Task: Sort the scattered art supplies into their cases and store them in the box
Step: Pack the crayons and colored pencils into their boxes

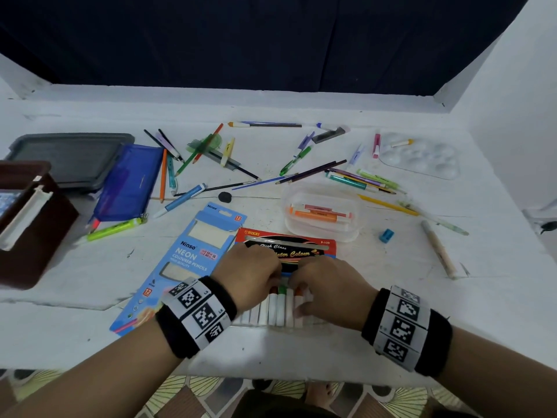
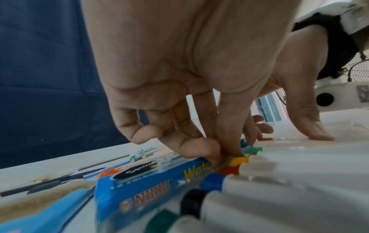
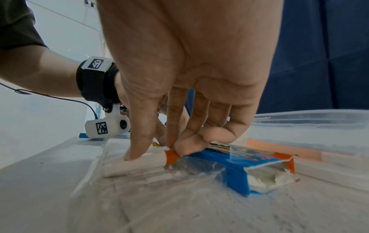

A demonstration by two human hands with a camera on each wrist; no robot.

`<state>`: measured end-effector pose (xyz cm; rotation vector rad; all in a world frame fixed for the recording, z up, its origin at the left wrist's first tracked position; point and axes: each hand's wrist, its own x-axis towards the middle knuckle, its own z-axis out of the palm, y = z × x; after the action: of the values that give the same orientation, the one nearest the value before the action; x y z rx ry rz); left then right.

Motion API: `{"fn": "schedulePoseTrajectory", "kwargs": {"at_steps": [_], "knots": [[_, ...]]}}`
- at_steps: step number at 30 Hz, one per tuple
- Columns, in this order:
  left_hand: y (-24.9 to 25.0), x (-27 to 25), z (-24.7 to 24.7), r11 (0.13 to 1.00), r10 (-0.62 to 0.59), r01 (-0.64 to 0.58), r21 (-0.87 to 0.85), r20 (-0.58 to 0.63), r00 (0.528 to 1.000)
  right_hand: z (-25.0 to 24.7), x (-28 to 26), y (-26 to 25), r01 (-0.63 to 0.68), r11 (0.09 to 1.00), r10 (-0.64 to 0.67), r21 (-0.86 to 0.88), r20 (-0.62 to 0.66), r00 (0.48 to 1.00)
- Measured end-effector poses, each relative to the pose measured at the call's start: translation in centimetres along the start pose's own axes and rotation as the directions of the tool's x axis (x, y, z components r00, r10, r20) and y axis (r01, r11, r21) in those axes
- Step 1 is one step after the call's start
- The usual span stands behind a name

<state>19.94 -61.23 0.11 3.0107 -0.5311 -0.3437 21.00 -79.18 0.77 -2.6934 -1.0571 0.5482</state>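
Observation:
A clear marker pouch with a red and blue card (image 1: pixel 289 245) (image 2: pixel 149 181) lies near the table's front edge. A row of white markers with coloured caps (image 1: pixel 277 309) (image 2: pixel 259 181) sticks out of its near end. My left hand (image 1: pixel 250 273) (image 2: pixel 215 151) has curled fingers pinching the pouch edge beside the caps. My right hand (image 1: pixel 328 285) (image 3: pixel 163 149) pinches the orange-capped marker (image 3: pixel 139 165), thumb on its white barrel, fingertips at the cap. Both hands hide the pouch mouth in the head view.
A blue neon pencil box (image 1: pixel 187 260) lies left of the pouch, a clear tub of highlighters (image 1: pixel 322 212) behind it. A brown box (image 1: pixel 27 218), grey lid (image 1: pixel 69 158) and blue zip case (image 1: pixel 129 182) stand left. Loose pencils and pens (image 1: pixel 301 173), a palette (image 1: pixel 422 158), a blue sharpener (image 1: pixel 386 235).

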Motion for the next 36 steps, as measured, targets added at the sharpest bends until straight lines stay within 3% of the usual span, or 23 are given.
{"fn": "schedulePoseTrajectory", "kwargs": {"at_steps": [6, 13, 19, 26, 29, 33, 36], "knots": [[-0.4, 0.4, 1.0, 0.999, 0.025, -0.024, 0.031, -0.045, 0.999, 0.1, 0.5, 0.3, -0.016, 0.999, 0.015, 0.039, 0.013, 1.0], [-1.5, 0.2, 1.0, 0.992, 0.041, -0.046, -0.116, -0.043, 0.998, -0.3, 0.5, 0.9, 0.027, 0.998, -0.027, 0.055, 0.004, 1.0], [-3.1, -0.4, -1.9, 0.903, -0.02, -0.06, -0.425, -0.183, 0.983, -3.9, 1.0, 2.5, 0.059, 0.973, -0.002, 0.223, -0.25, 0.968], [-6.0, 2.2, -7.4, 0.774, -0.221, -0.129, -0.619, -0.456, 0.862, -9.2, 3.5, 6.4, 0.064, 0.958, 0.078, 0.281, -0.466, 0.882], [-8.6, 5.0, -8.6, 0.751, -0.302, -0.124, -0.648, -0.505, 0.809, -11.4, 5.4, 9.5, 0.057, 0.955, 0.116, 0.292, -0.542, 0.832], [-12.8, 10.3, -9.1, 0.793, -0.361, -0.062, -0.606, -0.549, 0.754, -13.9, 9.1, 14.4, -0.008, 0.964, 0.17, 0.267, -0.59, 0.789], [-16.0, 15.0, -8.6, 0.798, -0.415, 0.027, -0.602, -0.516, 0.749, -15.0, 12.3, 17.9, -0.082, 0.964, 0.218, 0.253, -0.577, 0.787]]}}
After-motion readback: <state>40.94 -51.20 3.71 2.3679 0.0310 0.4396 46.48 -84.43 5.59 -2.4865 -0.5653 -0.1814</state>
